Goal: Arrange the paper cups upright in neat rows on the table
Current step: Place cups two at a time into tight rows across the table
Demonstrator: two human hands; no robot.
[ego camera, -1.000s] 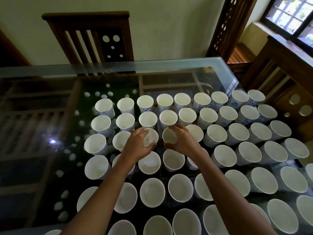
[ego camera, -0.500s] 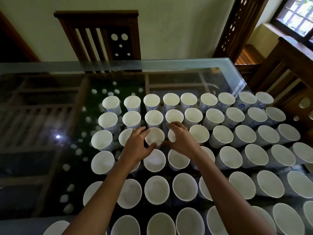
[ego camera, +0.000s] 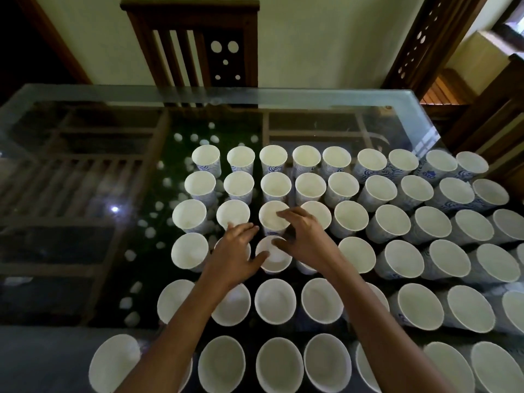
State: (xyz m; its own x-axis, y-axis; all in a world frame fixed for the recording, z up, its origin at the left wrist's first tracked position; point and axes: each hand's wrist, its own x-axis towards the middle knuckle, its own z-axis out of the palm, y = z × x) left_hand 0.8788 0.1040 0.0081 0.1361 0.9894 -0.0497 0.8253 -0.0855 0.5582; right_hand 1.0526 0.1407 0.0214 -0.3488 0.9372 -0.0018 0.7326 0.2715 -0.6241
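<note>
Many white paper cups with blue print stand upright in rows on the glass table (ego camera: 85,114). Both my hands hover over the left-middle of the rows. My left hand (ego camera: 235,255) lies with fairly straight fingers over one fourth-row cup, and its thumb touches the rim of the neighbouring cup (ego camera: 276,260). My right hand (ego camera: 307,241) is spread; its thumb rests on that same cup's far rim. The right hand's fingertips reach over the mouth of a third-row cup (ego camera: 269,217). Neither hand clearly grips a cup.
A wooden chair (ego camera: 192,43) stands behind the far table edge, and more wooden chairs (ego camera: 487,114) stand at the right. Cups at the right (ego camera: 442,259) sit crowded and slanted. The left part of the glass shows only reflections.
Both hands have drawn back from the third-row cups toward the fourth row. My head has moved, so the cups sit more to the right and the view looks further down.
</note>
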